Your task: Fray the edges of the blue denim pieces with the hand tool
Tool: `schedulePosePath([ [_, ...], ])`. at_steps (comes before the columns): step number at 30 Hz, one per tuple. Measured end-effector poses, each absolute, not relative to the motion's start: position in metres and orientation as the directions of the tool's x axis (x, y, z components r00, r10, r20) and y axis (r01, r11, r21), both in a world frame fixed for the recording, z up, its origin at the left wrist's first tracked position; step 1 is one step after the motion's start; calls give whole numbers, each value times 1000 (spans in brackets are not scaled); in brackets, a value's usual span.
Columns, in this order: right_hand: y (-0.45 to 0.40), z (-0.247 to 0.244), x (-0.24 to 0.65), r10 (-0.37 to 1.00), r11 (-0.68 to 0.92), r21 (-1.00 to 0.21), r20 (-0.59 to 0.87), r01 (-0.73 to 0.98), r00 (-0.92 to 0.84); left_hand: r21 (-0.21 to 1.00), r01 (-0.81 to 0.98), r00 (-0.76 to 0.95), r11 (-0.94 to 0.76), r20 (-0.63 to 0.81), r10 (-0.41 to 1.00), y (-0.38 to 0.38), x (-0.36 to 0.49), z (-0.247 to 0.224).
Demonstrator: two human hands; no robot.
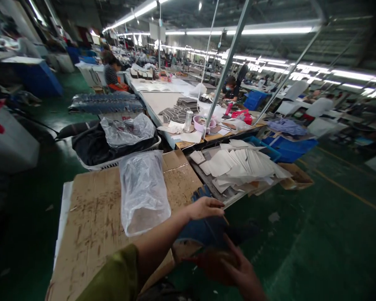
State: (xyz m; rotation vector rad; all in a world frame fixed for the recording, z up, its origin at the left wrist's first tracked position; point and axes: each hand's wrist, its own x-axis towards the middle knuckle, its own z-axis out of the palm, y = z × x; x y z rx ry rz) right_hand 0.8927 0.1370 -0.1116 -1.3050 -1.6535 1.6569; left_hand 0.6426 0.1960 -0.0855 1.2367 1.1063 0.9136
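My left hand point(205, 207) reaches over a dark blue piece point(200, 232) of cloth or leather, its fingers stretched out. The blue piece lies at the right edge of a brown cardboard sheet point(97, 213), and part of it hangs past that edge. Low in the view, my right hand point(242, 267) is dark and blurred, its fingers curled about a rounded reddish-brown object point(217, 263). What this object is, I cannot make out. On the cardboard, left of my forearm, lies a clear plastic bag point(144, 192).
Pale flat pieces point(238, 165) overlap in a tray to the right. Behind the cardboard stands a white basket point(113, 163) with black material. A long table point(156, 100) carries dark cut pieces and a pink bowl point(203, 122). A metal pole point(227, 67) rises from it. Other people sit farther off.
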Motion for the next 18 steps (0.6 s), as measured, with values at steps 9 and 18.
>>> schedulePosePath([
  [9, 149, -121, 920, 714, -422, -866, -500, 269, -490, 899, 309, -179, 312, -267, 947, 103, 621, -191],
  [18, 171, -155, 916, 500, -333, -830, -558, 448, -662, 933, 320, 242, 166, -250, 937, 128, 668, -254],
])
